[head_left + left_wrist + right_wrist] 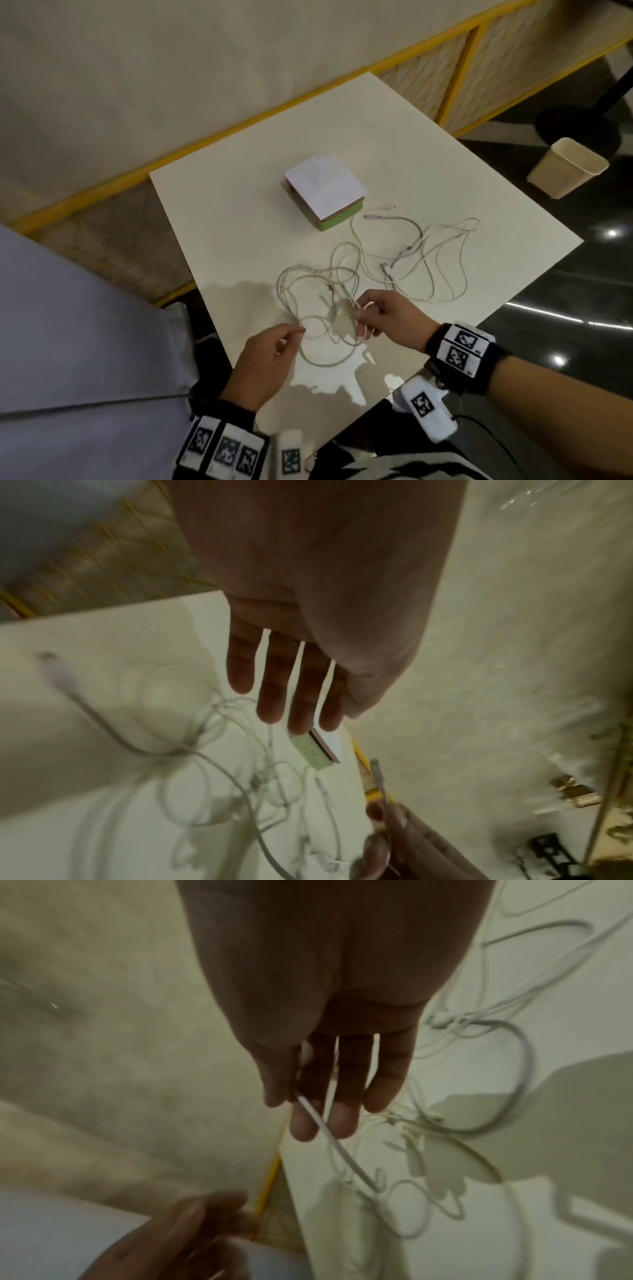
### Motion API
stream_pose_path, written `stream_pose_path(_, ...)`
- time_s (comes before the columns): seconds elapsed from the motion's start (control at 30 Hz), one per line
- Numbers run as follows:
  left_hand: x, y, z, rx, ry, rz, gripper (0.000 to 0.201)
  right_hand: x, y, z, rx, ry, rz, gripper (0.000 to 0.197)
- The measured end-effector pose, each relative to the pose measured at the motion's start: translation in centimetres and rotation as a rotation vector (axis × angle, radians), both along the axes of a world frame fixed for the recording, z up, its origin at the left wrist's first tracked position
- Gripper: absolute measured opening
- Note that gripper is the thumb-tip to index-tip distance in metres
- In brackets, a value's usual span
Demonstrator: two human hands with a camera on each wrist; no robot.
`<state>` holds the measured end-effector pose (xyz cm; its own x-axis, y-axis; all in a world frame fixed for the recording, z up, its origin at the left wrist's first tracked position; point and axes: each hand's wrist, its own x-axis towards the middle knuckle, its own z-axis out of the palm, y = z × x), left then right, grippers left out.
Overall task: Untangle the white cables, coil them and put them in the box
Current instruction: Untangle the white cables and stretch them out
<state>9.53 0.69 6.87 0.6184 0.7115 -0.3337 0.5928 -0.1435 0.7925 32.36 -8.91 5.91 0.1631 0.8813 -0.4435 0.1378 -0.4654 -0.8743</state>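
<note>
I see the white cables lying in loose tangled loops on the white table, on the near side of the box and spreading to its right. The box sits near the table's middle, closed by a white top, with a green side facing me. My right hand, nearer than the box, pinches one cable strand between thumb and forefinger, the other fingers fairly straight. My left hand, nearer still and to the left, has thumb and forefinger tips together at a loop; its wrist view shows straight fingers, so whether it actually holds the strand I cannot tell. A beige bin stands on the floor, well right of the box.
</note>
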Motion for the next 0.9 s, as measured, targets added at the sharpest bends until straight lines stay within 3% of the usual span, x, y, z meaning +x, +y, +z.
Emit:
stream_pose_path(0.13, 6.0, -0.4, 2.7, -0.101, -0.167, 0.119, 0.019, 1.0, 2.0, 2.8, 0.158, 0.066, 0.056, 0.012)
stream_pose_path(0.33, 10.2, 0.0, 2.7, -0.086, -0.179, 0.264, 0.033, 0.9, 4.1, 2.7, 0.227, 0.016, 0.299, 0.003)
stream_pose_path(0.43, 9.7, 0.5, 1.6, -0.214, -0.27, 0.441, 0.031, 2.4, 4.1, 0.3, 0.131, -0.266, 0.399, 0.031)
stream_pose_path(0.57, 7.6, 2.6, 0.6, -0.481, -0.511, 0.734, 0.032, 5.4, 2.8, -3.3, -0.159, -0.539, 0.552, 0.044)
stream_pose_path(0.67, 5.7, 3.4, -0.8, -0.578, -0.467, 0.819, 0.031, 6.2, 2.8, -3.5, -0.159, -0.454, 0.364, 0.039)
stream_pose_path(0.8, 3.9, 4.1, -2.6, -0.638, -0.477, 0.946, 0.032, 4.4, 5.4, -1.5, 0.022, -0.209, 0.036, 0.032)
stream_pose_path(0.9, 3.1, 5.4, -2.9, -0.682, -0.562, 1.003, 0.034, 2.0, 7.4, 0.9, 0.128, -0.164, -0.043, 0.03)
